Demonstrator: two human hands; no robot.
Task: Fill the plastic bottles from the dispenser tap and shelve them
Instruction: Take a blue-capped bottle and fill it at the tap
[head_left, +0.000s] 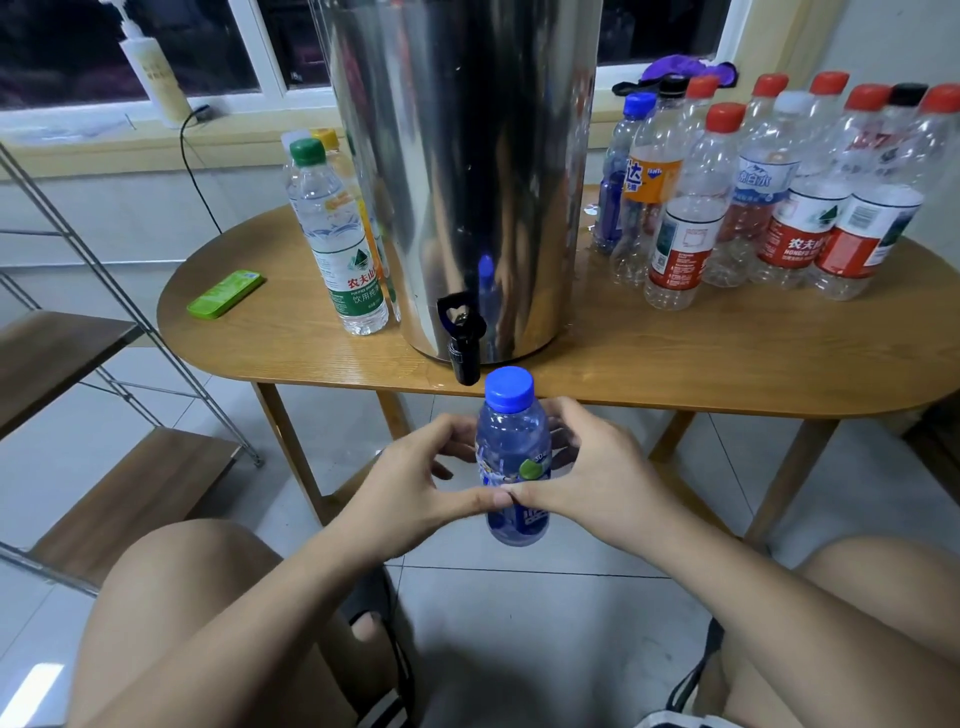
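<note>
A small blue-tinted bottle (511, 452) with a blue cap stands upright in the air just below and right of the black tap (461, 343) of the steel dispenser (462, 171). My left hand (410, 478) and my right hand (592, 467) both hold it, fingers curled round its sides, thumbs meeting on its front label. Several empty bottles (769, 192) with red, blue and black caps crowd the table's right side. A green-capped bottle (337, 234) stands left of the dispenser with others behind it.
The oval wooden table (675, 358) carries a green flat case (226, 293) at its left. A metal-framed shelf unit with wooden boards (124, 499) stands at the left. My bare knees fill the bottom corners. A pump bottle (150, 67) sits on the windowsill.
</note>
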